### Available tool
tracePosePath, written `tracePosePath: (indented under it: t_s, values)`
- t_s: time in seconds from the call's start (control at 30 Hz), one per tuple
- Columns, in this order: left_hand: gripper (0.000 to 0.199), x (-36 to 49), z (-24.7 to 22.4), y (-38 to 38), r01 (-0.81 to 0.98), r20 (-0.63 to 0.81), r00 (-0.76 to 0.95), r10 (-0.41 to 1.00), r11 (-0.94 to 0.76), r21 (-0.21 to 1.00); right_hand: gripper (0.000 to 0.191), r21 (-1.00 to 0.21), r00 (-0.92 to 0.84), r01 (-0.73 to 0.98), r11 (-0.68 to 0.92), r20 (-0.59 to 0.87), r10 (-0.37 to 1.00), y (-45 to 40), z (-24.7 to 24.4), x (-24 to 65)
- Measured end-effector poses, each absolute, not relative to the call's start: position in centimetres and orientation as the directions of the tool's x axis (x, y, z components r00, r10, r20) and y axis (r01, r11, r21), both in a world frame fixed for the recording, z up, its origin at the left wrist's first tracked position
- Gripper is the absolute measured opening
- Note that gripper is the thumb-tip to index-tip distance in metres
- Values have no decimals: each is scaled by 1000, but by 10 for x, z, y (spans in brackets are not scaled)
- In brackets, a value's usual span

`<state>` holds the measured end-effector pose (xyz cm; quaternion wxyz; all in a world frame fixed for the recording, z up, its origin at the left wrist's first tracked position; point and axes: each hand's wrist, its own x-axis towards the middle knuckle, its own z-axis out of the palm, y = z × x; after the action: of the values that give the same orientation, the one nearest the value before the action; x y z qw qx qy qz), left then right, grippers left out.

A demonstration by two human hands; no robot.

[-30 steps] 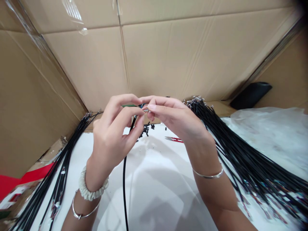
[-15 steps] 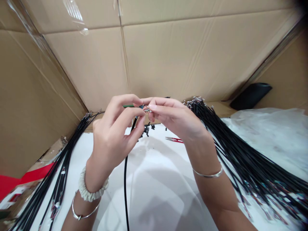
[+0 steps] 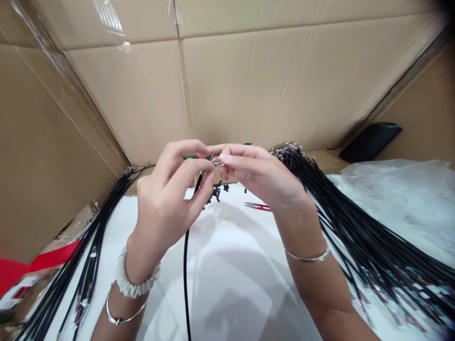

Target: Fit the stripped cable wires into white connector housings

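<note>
At the middle of the view, the left hand (image 3: 159, 199) and the right hand (image 3: 270, 177) meet above the far part of a white table (image 3: 227, 265). Between their fingertips is the end of a black cable (image 3: 185, 279), where thin bare wires (image 3: 216, 163) show. The left hand pinches that end between thumb and forefinger; the right hand grips the wires with thumb and curled fingers. The fingers hide much of the contact. From the left hand the cable hangs toward the near edge.

Beyond the hands lie short black pieces (image 3: 217, 190), scattered on the table, and red-handled snips (image 3: 259, 206), partly covered by the right wrist. A thick cable bundle (image 3: 348, 213) spreads along the right side, colored wires at its near ends; a thinner bundle (image 3: 95, 227) runs along the left. Clear plastic sheeting (image 3: 401, 199) lies beyond the right bundle, near a black object (image 3: 371, 141) against the cardboard (image 3: 241, 80).

At the lower left, near a red strip (image 3: 55, 255), a white label-like patch (image 3: 21, 291) carries a red mark, too blurred to read. Shiny clear tape (image 3: 108, 16) sticks to the cardboard at upper left.
</note>
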<state>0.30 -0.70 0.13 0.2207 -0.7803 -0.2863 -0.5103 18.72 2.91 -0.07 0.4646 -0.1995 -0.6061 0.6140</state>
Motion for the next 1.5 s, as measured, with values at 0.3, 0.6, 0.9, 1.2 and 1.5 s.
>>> tracePosePath:
  t_s: [0.3,0.6,0.9,1.2,1.5]
  values:
    - [11,3,1,-9,678,917,309,253,-734,-26,25,-932,-496,-329,153,308,812,31,-1,187]
    - [12,3,1,-8,677,920,313,237,-735,-41,27,-932,-495,-321,166,315,810,30,0,187]
    - [9,4,1,-9,668,915,311,257,-744,-19,26,-937,-511,-306,166,309,802,31,-2,187]
    - [12,5,-2,-10,679,905,292,311,-734,33,24,-935,-491,-269,230,338,803,28,0,186]
    - [12,5,-4,-6,685,921,273,277,-729,16,23,-931,-466,-244,272,359,809,26,0,184]
